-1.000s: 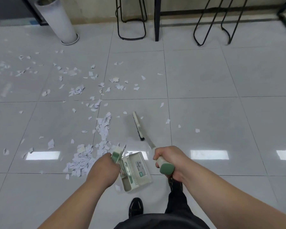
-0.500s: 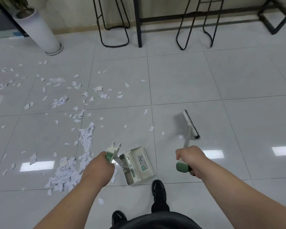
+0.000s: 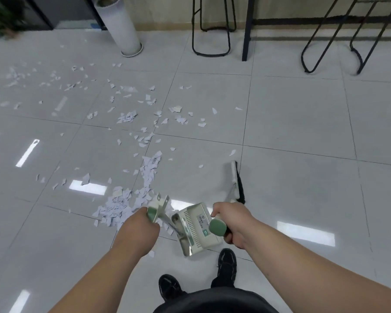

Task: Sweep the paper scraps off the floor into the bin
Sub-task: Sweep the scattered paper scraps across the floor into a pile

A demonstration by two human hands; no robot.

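Observation:
White paper scraps point(image 3: 131, 116) lie scattered over the grey tiled floor to the left and ahead, with a dense heap point(image 3: 120, 206) just left of my hands. My left hand point(image 3: 139, 229) grips the green-ended handle of a metal dustpan point(image 3: 195, 229) that rests on the floor in front of my feet. My right hand point(image 3: 234, 222) holds the green handle of a broom; its black-bristled broom head point(image 3: 236, 181) touches the floor just beyond the dustpan, to its right. No bin is visible.
A tall white planter point(image 3: 122, 26) stands at the back left. Black metal stool frames point(image 3: 210, 26) and a table leg point(image 3: 247, 28) line the back wall. My black shoes point(image 3: 227, 263) are right behind the dustpan. Bare tiles extend to the right.
The broom head swung out to the right, then came back in close to the dustpan. My right hand moved in beside the pan. The view shifted rightward.

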